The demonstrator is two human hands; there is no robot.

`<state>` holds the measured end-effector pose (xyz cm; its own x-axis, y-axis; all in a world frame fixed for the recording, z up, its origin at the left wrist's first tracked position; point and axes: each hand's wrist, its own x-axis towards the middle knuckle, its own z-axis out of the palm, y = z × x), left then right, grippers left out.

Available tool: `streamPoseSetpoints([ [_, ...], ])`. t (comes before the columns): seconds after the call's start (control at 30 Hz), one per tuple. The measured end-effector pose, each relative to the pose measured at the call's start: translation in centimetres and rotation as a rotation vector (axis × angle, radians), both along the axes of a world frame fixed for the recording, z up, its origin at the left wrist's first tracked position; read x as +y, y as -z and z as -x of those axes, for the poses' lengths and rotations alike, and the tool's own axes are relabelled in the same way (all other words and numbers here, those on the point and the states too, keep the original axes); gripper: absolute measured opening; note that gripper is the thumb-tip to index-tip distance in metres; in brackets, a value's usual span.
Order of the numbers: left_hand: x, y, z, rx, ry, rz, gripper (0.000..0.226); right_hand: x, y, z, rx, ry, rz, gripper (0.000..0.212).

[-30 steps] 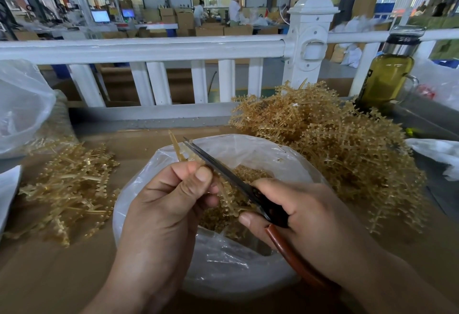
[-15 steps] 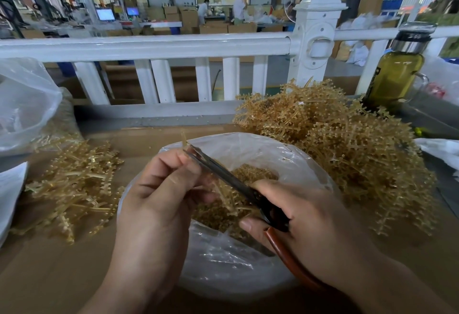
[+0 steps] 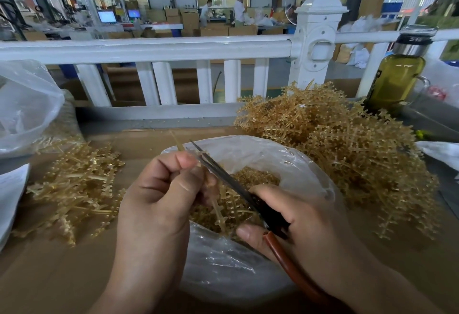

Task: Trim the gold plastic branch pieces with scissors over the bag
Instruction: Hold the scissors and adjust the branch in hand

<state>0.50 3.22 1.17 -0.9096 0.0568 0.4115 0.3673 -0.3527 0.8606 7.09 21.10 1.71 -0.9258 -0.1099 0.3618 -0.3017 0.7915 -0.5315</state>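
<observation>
My left hand (image 3: pixel 161 194) pinches a gold plastic branch piece (image 3: pixel 218 210) over the open clear plastic bag (image 3: pixel 305 164). Its thin stem sticks up past my fingers and its lower end hangs into the bag. My right hand (image 3: pixel 303 224) grips scissors (image 3: pixel 223 174) with dark blades and a red-brown handle. The blades lie against the branch right beside my left fingertips. Gold trimmed bits fill the bottom of the bag.
A big heap of gold branches (image 3: pixel 347 154) lies to the right, a smaller pile (image 3: pixel 74 189) to the left. A white fence rail (image 3: pixel 149 50) runs behind the brown table. A bottle of yellow-green liquid (image 3: pixel 395 75) stands far right. Another clear bag (image 3: pixel 24 107) sits far left.
My left hand has slid up along the branch toward the scissor tips. The scissors stay at nearly the same angle, blades against the branch.
</observation>
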Motion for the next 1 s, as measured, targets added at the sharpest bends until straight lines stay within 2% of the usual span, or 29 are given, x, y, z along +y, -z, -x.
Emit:
streamPoseSetpoints([
  [0.13,0.11,-0.12,-0.2,0.003,-0.006,-0.008,0.01,0.0,0.0,0.04,0.03,-0.004,-0.024,0.043],
  [0.3,0.22,-0.04,-0.24,-0.008,0.021,-0.037,0.001,-0.07,-0.06,-0.04,0.061,-0.009,-0.009,0.039],
  [0.53,0.16,0.34,0.08,0.016,0.014,0.028,0.007,-0.05,-0.1,-0.05,0.138,0.021,-0.004,0.019],
  [0.83,0.08,0.28,0.03,0.011,0.005,0.025,0.015,0.13,-0.18,0.05,0.095,0.017,-0.035,0.021],
  [0.93,0.12,0.28,0.06,0.038,-0.034,0.06,0.01,0.2,-0.23,0.11,0.085,0.017,-0.049,0.023],
  [1.0,0.21,0.3,0.07,0.042,-0.054,0.075,0.017,0.29,-0.2,0.13,0.08,0.017,-0.053,0.02],
])
